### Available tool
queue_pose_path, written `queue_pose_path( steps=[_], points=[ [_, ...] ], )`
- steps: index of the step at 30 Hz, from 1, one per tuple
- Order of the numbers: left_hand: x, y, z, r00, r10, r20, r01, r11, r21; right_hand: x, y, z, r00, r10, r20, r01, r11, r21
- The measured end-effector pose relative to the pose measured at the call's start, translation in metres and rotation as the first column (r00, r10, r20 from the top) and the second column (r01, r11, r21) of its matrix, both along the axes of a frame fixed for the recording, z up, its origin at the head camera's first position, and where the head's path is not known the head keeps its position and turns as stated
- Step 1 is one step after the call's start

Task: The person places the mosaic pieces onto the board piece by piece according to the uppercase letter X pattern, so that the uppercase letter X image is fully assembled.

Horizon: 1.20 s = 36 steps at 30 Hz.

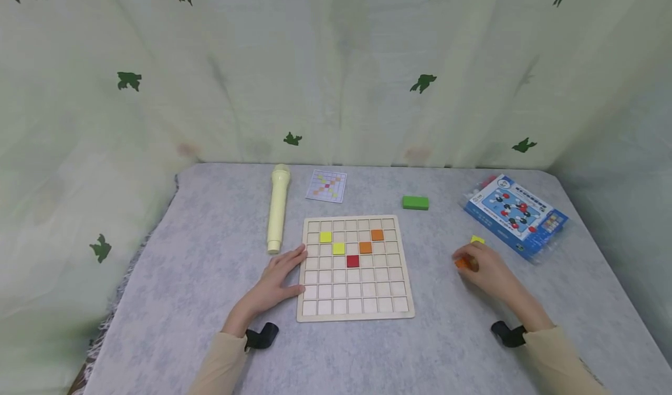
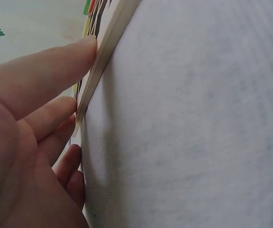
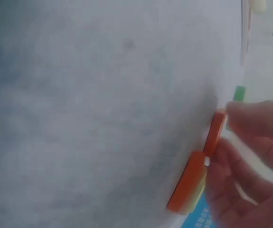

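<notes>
Steadying the wooden grid board while taking an orange tile
The left hand lies flat, fingers straight, touching the board's left edge on the grey table. The right hand pinches one orange tile right of the board, near the blue box; another orange tile lies just beside it

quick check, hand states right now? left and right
Left hand: open, flat on the table, fingers against the left edge of the wooden grid board.
Right hand: fingers pinching an orange tile from a small stack on the table.
</notes>
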<state>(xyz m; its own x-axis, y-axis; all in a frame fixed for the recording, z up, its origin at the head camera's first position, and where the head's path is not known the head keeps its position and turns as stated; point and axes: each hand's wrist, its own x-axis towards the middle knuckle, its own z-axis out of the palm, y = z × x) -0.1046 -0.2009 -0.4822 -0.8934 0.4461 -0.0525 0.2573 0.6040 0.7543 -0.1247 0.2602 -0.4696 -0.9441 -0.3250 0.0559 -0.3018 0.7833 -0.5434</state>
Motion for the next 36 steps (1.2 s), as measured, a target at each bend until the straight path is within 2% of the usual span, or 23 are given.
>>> queue_pose_path(
  steps=[6, 11, 17, 22, 25, 28, 33, 36],
  points=[
    [0.000, 0.000, 0.000, 1.000, 0.000, -0.001, 0.000, 1.000, 0.002, 0.001, 0.000, 0.000, 1.000, 0.008, -0.011, -0.007, 0.999, 0.037],
    [0.000, -0.001, -0.001, 1.000, 0.001, -0.009, -0.001, 1.000, 0.006, -0.006, -0.029, 0.007, 0.998, 0.055, 0.001, -0.055, 0.998, 0.006],
    [0.000, -0.001, -0.002, 1.000, -0.004, -0.013, 0.004, 1.000, 0.011, -0.011, -0.092, 0.018, 0.978, 0.208, 0.010, -0.206, 0.972, -0.110],
    [0.000, -0.001, -0.002, 1.000, -0.007, -0.012, 0.007, 1.000, 0.008, -0.011, -0.147, 0.018, 0.932, 0.362, -0.011, -0.360, 0.925, -0.118],
    [0.000, 0.000, -0.002, 1.000, -0.003, -0.007, 0.003, 1.000, 0.005, -0.011, -0.174, 0.017, 0.893, 0.450, -0.033, -0.451, 0.888, -0.088],
    [-0.001, 0.000, -0.002, 1.000, 0.003, 0.000, -0.003, 1.000, 0.000, -0.010, -0.194, 0.017, 0.868, 0.497, -0.022, -0.497, 0.867, -0.040],
    [0.000, 0.001, -0.002, 1.000, 0.006, 0.005, -0.006, 1.000, -0.004, -0.008, -0.211, 0.016, 0.866, 0.500, 0.014, -0.500, 0.863, 0.077],
    [0.000, 0.000, -0.002, 1.000, 0.006, 0.003, -0.006, 1.000, -0.001, -0.007, -0.213, 0.017, 0.870, 0.493, 0.028, -0.493, 0.865, 0.097]
  ],
)
